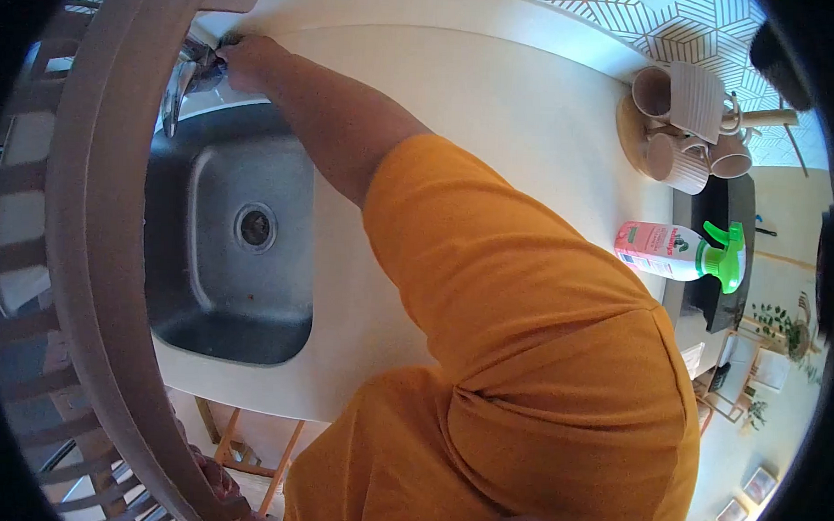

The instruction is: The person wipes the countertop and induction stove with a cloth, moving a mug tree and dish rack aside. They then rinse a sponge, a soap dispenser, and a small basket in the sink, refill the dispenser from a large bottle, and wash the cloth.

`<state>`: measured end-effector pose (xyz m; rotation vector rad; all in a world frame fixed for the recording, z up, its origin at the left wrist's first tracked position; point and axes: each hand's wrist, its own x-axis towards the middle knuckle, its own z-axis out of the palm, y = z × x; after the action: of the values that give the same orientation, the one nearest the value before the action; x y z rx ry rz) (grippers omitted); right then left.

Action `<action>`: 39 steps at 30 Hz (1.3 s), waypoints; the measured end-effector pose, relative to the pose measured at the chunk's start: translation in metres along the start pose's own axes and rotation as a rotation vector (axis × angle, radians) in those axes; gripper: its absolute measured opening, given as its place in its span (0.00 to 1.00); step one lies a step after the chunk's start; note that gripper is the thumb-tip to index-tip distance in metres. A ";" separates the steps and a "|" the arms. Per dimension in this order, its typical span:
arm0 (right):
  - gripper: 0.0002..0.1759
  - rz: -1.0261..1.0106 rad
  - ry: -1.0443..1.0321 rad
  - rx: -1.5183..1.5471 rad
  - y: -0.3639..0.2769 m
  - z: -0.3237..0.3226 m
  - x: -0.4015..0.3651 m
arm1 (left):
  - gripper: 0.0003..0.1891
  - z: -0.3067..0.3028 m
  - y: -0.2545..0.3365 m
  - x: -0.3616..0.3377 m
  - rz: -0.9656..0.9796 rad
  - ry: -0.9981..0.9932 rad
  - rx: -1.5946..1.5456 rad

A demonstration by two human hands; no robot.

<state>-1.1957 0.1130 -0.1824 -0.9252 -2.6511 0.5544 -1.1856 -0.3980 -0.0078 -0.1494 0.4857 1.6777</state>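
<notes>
My right hand [251,64] reaches across the counter to the chrome faucet [177,96] behind the sink. Its fingers are bent around the faucet's handle area, partly hidden. Below the spout lies the steel sink [246,172], with a round drain in its floor. A large brown slatted basket [97,203] fills the left side, close to the camera. My left hand [212,474] shows only in part at the lower left, its fingers against the basket's rim.
On the white counter [496,107] stand a spray bottle [661,251] with a green trigger and a wooden mug stand [634,139] with several mugs. Beyond them is a dark stovetop [733,272]. A wooden chair [245,457] stands below the counter edge.
</notes>
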 end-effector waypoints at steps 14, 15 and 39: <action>0.21 -0.153 0.001 0.494 0.008 -0.013 -0.038 | 0.28 0.009 -0.005 0.003 -0.044 -0.087 -0.002; 0.19 -0.083 0.036 0.590 0.011 -0.027 -0.034 | 0.28 0.011 -0.006 0.004 -0.032 -0.081 0.007; 0.13 -0.167 0.139 -0.136 0.028 0.043 0.047 | 0.27 0.047 -0.026 0.023 0.104 0.055 0.173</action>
<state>-1.2331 0.1517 -0.2269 -0.7390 -2.6327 0.2643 -1.1565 -0.3558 0.0201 -0.0438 0.6869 1.7274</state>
